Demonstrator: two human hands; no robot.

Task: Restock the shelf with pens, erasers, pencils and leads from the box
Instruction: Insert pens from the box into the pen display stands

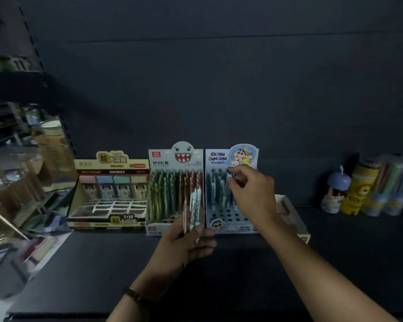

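My left hand [186, 242] grips a bundle of pens [194, 206] upright, their tops in front of the monster box [163, 159]. My right hand [251, 194] pinches 1 pen [230, 176] by its top, over the back row of the blue box [233, 227], at 3 o'clock from the monster box. At 9 o'clock sits the yellow box [107, 219], 4 packs in its back row. All 3 stand on the dark shelf [102, 263]; tubs [356, 194] stand well apart at 3 o'clock.

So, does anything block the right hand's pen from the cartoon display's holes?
Nothing visible does: the right hand pinches the pen over the display, and its front holes lie open.
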